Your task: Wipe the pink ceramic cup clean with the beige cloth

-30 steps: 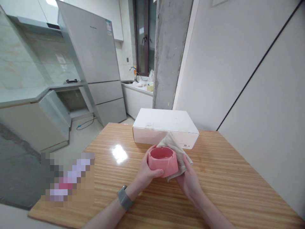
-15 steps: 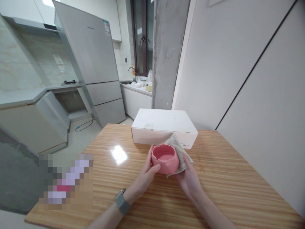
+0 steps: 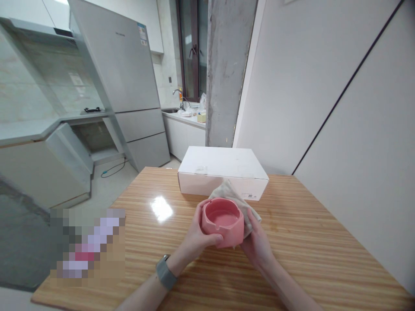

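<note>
A pink ceramic ashtray (image 3: 223, 222) is held above the wooden table, its round hollow facing up and toward me. My left hand (image 3: 199, 235) grips its left side, with the thumb across the front. My right hand (image 3: 257, 246) presses a crumpled beige cloth (image 3: 234, 196) against the ashtray's right side and back. The cloth hides most of my right fingers, and the ashtray's underside cannot be seen. A grey smartwatch (image 3: 165, 272) is on my left wrist.
A white cardboard box (image 3: 223, 168) stands just beyond my hands on the wooden table (image 3: 301, 263). A pixelated patch (image 3: 87, 244) covers the table's left corner. Beyond the table are a concrete pillar (image 3: 225, 73), a refrigerator (image 3: 119, 73) and a sink counter (image 3: 183, 119).
The ashtray has turned in my hands, its hollow now facing more upward and toward me. The cloth has shifted behind it, and the view has drifted slightly.
</note>
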Available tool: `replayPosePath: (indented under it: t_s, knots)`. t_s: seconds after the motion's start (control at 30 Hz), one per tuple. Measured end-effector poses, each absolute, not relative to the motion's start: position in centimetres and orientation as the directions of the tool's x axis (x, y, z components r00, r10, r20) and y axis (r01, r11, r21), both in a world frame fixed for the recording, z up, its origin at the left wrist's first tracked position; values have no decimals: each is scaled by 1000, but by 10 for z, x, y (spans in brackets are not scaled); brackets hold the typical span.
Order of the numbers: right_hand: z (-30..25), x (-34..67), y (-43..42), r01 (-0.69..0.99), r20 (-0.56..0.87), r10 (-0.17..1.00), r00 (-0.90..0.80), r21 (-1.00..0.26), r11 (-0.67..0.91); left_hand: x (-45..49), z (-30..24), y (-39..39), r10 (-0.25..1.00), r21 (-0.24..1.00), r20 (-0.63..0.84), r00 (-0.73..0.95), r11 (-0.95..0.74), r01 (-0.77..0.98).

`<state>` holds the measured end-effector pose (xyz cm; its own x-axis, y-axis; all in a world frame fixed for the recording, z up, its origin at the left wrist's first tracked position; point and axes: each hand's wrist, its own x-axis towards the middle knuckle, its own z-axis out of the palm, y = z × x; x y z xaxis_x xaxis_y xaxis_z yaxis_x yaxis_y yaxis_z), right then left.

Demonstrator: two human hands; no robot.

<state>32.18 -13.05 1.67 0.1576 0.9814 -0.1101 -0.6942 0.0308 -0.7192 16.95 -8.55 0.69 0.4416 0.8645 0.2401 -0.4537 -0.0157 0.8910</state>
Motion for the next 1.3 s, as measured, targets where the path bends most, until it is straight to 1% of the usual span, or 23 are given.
replayPosePath:
  t_s: [0.07,0.23,0.37,0.5,0.6,0.7,0.8,0.87,0.97,1.1,1.2,1.3]
  knots:
    - [15,319,-130,-684,-90,983,158,-728,43,170,3,-86,880,877,210,426,23,-480]
    - [1,317,-127,-648,-72,971,227,-756,96,173,2,-86,909,811,63,412,194,-552]
    - [-17,318,-130,-564,-61,941,333,-812,147,174,6,-85,922,764,21,388,235,-601]
    - [-35,322,-141,-425,-69,929,363,-900,100,173,2,-83,925,714,-49,377,296,-634]
    - [-41,323,-144,-359,-65,926,372,-930,79,173,-4,-82,919,686,-64,389,324,-652]
    - [-37,323,-139,-376,-58,914,401,-920,106,173,-5,-81,899,638,-75,431,375,-673]
    - [-27,326,-129,-419,-81,879,471,-897,141,173,0,-81,839,584,-80,539,477,-657]
    - [-19,331,-123,-451,-92,860,502,-876,169,172,3,-82,802,594,-51,595,503,-627]
    - [-10,338,-118,-506,-91,863,497,-838,203,173,4,-84,788,667,-24,616,472,-577]
    - [-4,341,-119,-588,-100,902,419,-787,186,176,-2,-85,802,739,54,595,368,-564]
    - [0,336,-123,-630,-116,929,352,-763,144,176,-6,-85,821,737,110,560,311,-600]
    - [0,330,-127,-636,-119,936,330,-761,127,174,-9,-85,814,710,74,576,363,-603]
